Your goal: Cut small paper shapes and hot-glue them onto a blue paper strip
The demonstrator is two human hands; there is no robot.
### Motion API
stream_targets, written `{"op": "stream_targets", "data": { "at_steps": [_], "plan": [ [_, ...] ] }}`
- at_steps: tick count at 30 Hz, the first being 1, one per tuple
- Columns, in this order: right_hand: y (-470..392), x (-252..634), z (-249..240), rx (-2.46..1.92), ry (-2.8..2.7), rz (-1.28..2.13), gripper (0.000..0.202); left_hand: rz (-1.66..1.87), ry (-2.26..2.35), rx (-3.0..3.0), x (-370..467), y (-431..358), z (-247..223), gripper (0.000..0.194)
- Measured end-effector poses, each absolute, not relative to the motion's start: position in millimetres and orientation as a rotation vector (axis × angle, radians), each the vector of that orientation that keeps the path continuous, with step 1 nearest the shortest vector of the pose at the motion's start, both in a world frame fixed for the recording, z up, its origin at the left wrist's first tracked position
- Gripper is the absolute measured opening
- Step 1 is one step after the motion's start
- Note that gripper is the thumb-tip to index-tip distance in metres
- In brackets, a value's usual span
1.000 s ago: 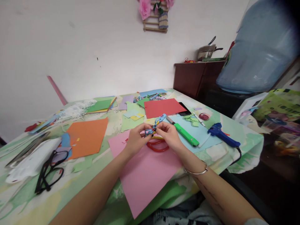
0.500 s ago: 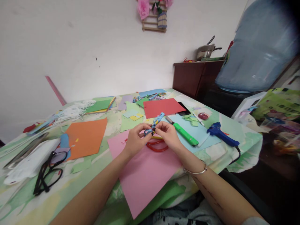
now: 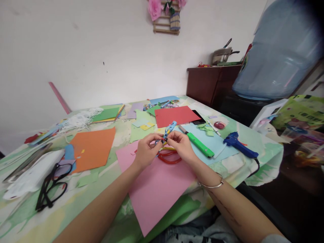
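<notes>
Above the pink paper [image 3: 162, 192], my left hand [image 3: 148, 150] and my right hand [image 3: 182, 145] meet with fingers pinched around a narrow blue paper strip [image 3: 171, 126] dotted with yellow pieces. Its upper end sticks up past the fingertips; the lower part is mostly covered by them. A tiny bit of red shows at the left fingertips. Under the hands lie red loops [image 3: 173, 161] that look like scissor handles, with something yellow beside them. Small red scraps [image 3: 135, 152] rest near my left hand. Right of my right hand is a green utility knife [image 3: 201, 145].
A blue glue gun [image 3: 239, 145] with a black cord lies at the right. Red paper [image 3: 174, 116] partly covers a black phone [image 3: 199, 118]. Orange paper [image 3: 96, 148] and black glasses [image 3: 52, 189] are at the left. Behind stands a large water bottle [image 3: 275, 57].
Both hands stay in nearly the same place. The fingers have shifted slightly on the blue strip, and a bit of red now shows between the left fingertips.
</notes>
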State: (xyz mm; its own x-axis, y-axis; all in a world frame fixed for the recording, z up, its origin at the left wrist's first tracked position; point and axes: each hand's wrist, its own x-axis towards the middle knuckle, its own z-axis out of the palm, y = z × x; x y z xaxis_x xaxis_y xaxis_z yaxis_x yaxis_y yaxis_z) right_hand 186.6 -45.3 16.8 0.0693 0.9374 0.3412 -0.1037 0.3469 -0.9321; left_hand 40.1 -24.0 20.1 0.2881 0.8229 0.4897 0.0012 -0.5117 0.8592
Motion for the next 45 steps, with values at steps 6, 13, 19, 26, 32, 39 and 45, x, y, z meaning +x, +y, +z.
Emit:
{"op": "stream_targets", "data": {
  "at_steps": [6,13,19,26,32,39,45],
  "plan": [
    [-49,188,21,-0.860,-1.237,0.991,0.008,1.338,0.769,1.790,40,-24,20,0.004],
    [-48,187,21,-0.863,-1.245,0.990,0.010,1.368,0.810,1.811,40,-23,19,0.004],
    [-46,186,18,-0.868,-1.255,1.000,0.010,1.389,0.826,1.814,40,-23,19,0.003],
    [-46,186,16,-0.872,-1.286,0.956,0.009,1.405,0.812,1.843,40,-24,19,0.003],
    [-44,186,13,-0.906,-1.296,0.895,0.009,1.423,0.812,1.909,40,-24,18,0.005],
    [-44,186,12,-0.922,-1.313,0.867,0.009,1.429,0.802,1.944,40,-25,19,0.005],
    [-46,186,15,-0.900,-1.301,0.881,0.008,1.407,0.750,1.919,39,-27,23,0.007]
  ]
}}
